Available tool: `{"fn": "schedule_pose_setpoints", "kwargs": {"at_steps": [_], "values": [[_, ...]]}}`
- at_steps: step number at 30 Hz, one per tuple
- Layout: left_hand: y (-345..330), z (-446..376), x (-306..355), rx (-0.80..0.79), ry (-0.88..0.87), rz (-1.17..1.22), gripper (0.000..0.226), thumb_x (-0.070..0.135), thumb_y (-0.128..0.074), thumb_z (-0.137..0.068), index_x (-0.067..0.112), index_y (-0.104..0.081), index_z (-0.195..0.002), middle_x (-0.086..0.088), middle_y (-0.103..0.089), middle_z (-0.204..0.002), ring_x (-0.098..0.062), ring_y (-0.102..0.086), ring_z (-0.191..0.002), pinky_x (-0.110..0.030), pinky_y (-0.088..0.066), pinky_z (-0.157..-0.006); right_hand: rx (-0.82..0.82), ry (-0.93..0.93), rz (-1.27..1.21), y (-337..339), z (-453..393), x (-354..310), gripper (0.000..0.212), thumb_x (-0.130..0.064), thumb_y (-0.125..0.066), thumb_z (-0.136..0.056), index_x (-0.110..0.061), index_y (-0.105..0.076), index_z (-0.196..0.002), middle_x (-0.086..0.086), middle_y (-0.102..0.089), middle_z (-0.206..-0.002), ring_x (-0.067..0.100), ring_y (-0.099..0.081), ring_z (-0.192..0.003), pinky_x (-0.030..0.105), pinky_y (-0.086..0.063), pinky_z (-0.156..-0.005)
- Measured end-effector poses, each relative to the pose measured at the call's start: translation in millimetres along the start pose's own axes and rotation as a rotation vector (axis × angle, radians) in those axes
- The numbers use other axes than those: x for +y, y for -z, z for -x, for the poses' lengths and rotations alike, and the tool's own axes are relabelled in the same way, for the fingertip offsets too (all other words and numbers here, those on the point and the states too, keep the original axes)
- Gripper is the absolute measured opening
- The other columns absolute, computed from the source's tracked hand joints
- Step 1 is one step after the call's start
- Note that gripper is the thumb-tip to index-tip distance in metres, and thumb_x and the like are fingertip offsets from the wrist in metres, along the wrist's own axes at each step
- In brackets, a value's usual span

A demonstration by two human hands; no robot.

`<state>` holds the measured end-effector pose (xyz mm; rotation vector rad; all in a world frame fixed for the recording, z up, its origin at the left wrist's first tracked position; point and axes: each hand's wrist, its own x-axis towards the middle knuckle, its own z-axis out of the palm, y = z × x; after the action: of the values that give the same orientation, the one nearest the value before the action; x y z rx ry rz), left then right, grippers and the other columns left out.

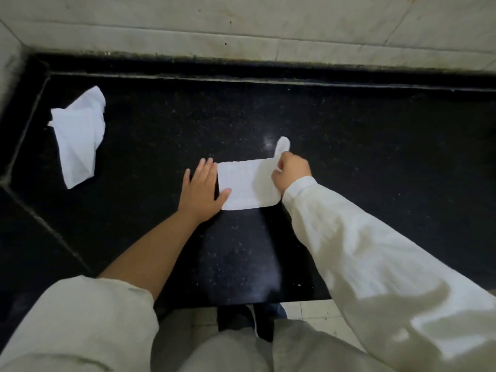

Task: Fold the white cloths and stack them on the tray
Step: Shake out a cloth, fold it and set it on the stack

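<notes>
The speckled black stone counter lies bare on all sides of the small folded white terry cloth at its middle. The left hand, fingers straight and spread, presses flat at the cloth's left edge, thumb on it. The right hand pinches the cloth's upturned right corner. Far left of it lies a crumpled thin white cloth, near the counter's raised back edge.

A flat folded white cloth lies mid-counter on the black speckled stone countertop, between the left hand and right hand; a crumpled white cloth lies far left.
</notes>
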<state>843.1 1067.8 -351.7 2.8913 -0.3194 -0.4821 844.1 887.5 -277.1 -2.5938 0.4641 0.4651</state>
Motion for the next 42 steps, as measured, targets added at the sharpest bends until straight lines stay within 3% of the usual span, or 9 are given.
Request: {"fn": "schedule_pose_setpoints", "kwargs": {"at_steps": [8, 15, 21, 24, 27, 30, 33, 37, 42], "values": [[0.5, 36.4, -58.8, 0.038, 0.188, 0.024, 0.061, 0.038, -0.034, -0.098, 0.01, -0.014, -0.148, -0.005, -0.007, -0.159, -0.019, 0.001, -0.147, -0.046, -0.001, -0.119, -0.202, 0.204, 0.162, -64.8, 12.6, -46.1, 0.033, -0.008, -0.042, -0.093, -0.001, -0.043, -0.126, 0.016, -0.045, -0.132, 0.032, -0.049, -0.119, 0.036, -0.042, -0.095], [-4.8, 49.1, -59.5, 0.068, 0.195, 0.051, 0.057, 0.033, -0.039, -0.097, 0.011, -0.021, -0.147, -0.005, -0.013, -0.158, -0.02, -0.003, -0.147, -0.047, -0.005, -0.119, -0.237, 0.276, 0.215, -81.8, 17.1, -48.3, 0.032, -0.011, -0.043, -0.095, 0.0, -0.044, -0.125, 0.015, -0.044, -0.13, 0.032, -0.051, -0.115, 0.033, -0.042, -0.092], [-14.5, 48.3, -45.9, 0.167, 0.067, 0.113, 0.052, 0.024, -0.042, -0.096, 0.008, -0.029, -0.144, -0.008, -0.023, -0.155, -0.022, -0.012, -0.146, -0.044, -0.01, -0.119, -0.313, 0.368, 0.082, -71.3, 20.7, -28.0, 0.055, -0.016, -0.054, -0.09, -0.01, -0.032, -0.139, 0.013, -0.047, -0.135, 0.029, -0.048, -0.122, 0.033, -0.039, -0.105], [-16.7, 45.1, -29.7, 0.274, -0.216, 0.092, 0.04, 0.019, -0.045, -0.086, 0.004, -0.061, -0.119, -0.017, -0.058, -0.129, -0.031, -0.049, -0.127, -0.051, -0.042, -0.102, -0.244, 0.43, 0.241, -55.5, 17.6, 2.9, 0.05, -0.016, -0.051, -0.09, -0.011, -0.036, -0.138, 0.009, -0.041, -0.142, 0.027, -0.038, -0.131, 0.033, -0.033, -0.109], [-21.9, 39.6, -10.9, 0.299, -0.421, -0.008, 0.037, 0.023, -0.042, -0.076, 0.011, -0.074, -0.092, -0.01, -0.073, -0.102, -0.023, -0.061, -0.103, -0.042, -0.054, -0.08, -0.29, 0.501, 0.453, -51.6, 16.0, 25.5, 0.047, -0.014, -0.049, -0.09, -0.014, -0.042, -0.137, 0.006, -0.036, -0.145, 0.027, -0.028, -0.136, 0.037, -0.03, -0.112], [-28.6, 38.3, 5.0, 0.177, -0.409, -0.094, 0.037, 0.028, -0.041, -0.076, 0.015, -0.074, -0.088, -0.003, -0.074, -0.093, -0.022, -0.071, -0.087, -0.035, -0.056, -0.073, -0.311, 0.552, 0.535, -54.0, 12.0, 29.4, 0.05, -0.005, -0.048, -0.089, -0.015, -0.04, -0.138, 0.004, -0.031, -0.148, 0.025, -0.025, -0.137, 0.035, -0.029, -0.113], [-29.0, 32.9, 7.2, 0.212, -0.37, -0.134, 0.017, 0.025, -0.07, -0.071, 0.015, -0.074, -0.083, -0.003, -0.073, -0.084, -0.023, -0.07, -0.077, -0.034, -0.055, -0.07, -0.268, 0.598, 0.666, -51.4, 6.1, 28.1, 0.047, -0.007, -0.048, -0.091, -0.013, -0.039, -0.137, 0.006, -0.033, -0.146, 0.027, -0.03, -0.134, 0.035, -0.032, -0.11], [-25.9, 27.2, 2.0, 0.24, -0.329, -0.246, 0.026, 0.027, -0.089, -0.052, 0.017, -0.074, -0.07, 0.002, -0.073, -0.076, -0.021, -0.07, -0.069, -0.031, -0.055, -0.067, -0.192, 0.656, 0.787, -53.7, 0.1, 28.8, 0.036, -0.011, -0.042, -0.094, -0.01, -0.046, -0.13, 0.006, -0.043, -0.137, 0.026, -0.038, -0.127, 0.034, -0.035, -0.102], [-12.0, 23.3, 16.3, 0.102, -0.262, -0.341, 0.031, 0.037, -0.063, -0.085, 0.008, -0.068, -0.095, -0.006, -0.066, -0.104, -0.027, -0.057, -0.105, -0.035, -0.042, -0.092, -0.084, 0.628, 0.692, -50.5, -0.2, 33.1, 0.031, -0.013, -0.043, -0.093, -0.016, -0.053, -0.122, 0.0, -0.054, -0.128, 0.025, -0.042, -0.121, 0.032, -0.033, -0.1]]}}
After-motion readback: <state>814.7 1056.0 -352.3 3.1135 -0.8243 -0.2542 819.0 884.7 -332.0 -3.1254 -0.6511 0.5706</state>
